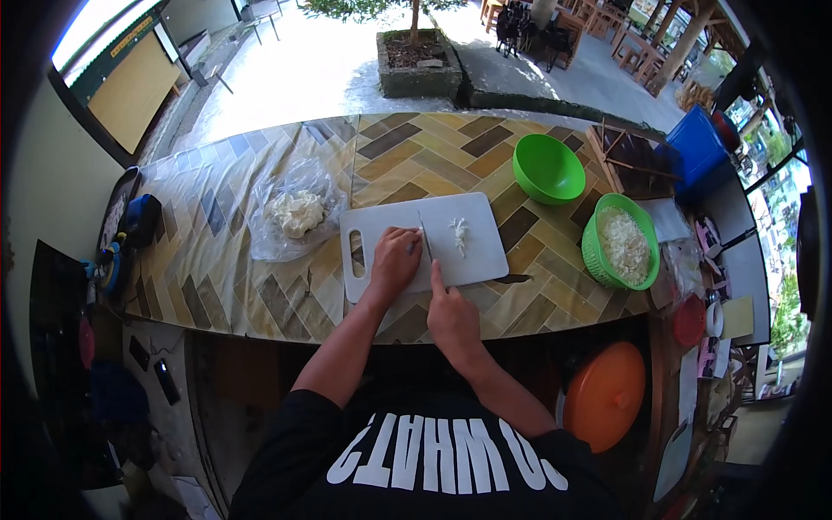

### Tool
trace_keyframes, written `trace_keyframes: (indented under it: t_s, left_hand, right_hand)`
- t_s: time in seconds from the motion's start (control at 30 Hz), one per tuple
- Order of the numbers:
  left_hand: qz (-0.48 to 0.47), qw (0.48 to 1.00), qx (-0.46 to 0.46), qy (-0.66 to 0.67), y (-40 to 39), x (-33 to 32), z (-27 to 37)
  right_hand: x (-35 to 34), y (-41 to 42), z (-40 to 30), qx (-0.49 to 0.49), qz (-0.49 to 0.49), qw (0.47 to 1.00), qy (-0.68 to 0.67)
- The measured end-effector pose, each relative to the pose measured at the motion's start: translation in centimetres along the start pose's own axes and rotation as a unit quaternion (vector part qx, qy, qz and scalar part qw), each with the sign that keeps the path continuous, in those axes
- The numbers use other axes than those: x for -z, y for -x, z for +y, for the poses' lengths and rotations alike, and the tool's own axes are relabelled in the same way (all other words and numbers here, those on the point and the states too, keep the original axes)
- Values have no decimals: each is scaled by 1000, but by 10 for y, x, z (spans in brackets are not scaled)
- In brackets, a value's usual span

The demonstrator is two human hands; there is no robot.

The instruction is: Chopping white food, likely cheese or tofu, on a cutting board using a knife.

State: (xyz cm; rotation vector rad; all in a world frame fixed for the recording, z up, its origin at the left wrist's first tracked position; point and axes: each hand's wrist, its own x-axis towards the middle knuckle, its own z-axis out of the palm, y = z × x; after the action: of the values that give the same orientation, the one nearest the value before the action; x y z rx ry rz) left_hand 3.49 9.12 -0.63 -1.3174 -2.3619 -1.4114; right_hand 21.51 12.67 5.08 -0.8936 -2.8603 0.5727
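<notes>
On a white plastic cutting board (390,221) with a handle slot, my right hand (455,318) grips a kitchen knife (426,237), its index finger stretched along the blade's spine. The blade points away from me. Close against its left side, the curled fingers of my left hand (396,257) press on a small pale piece of food, mostly hidden beneath them. To the right of the knife lies a little heap of thin white strips (459,235). Left of the board, an opened clear plastic bag (266,244) holds whitish pieces of food (296,213).
A green plastic bowl (549,169) stands beyond the board's right corner. Nearer the right edge, a green basket (595,257) holds white shredded food (624,247). A wooden-framed tray (630,159) and a blue container (699,153) are at the far right. Dark devices (140,218) sit at the table's left end.
</notes>
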Motion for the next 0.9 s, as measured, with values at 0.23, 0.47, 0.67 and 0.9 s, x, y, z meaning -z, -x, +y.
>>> trace_keyframes:
  t_s: [0.23, 0.47, 0.67, 0.9]
  left_hand:
    - [-11, 1000, -6, -1, -3, -2, -4]
    - [2, 999, 20, 26, 1, 1, 2]
    - [7, 999, 22, 28, -2, 2, -4]
    - [17, 999, 11, 40, -2, 6, -1]
  right_hand:
    - [-9, -18, 2, -3, -15, 1000, -6]
    - [5, -40, 3, -25, -14, 997, -70]
    - [-1, -15, -13, -23, 9, 998, -64]
    - [-10, -19, -20, -28, 3, 999, -42]
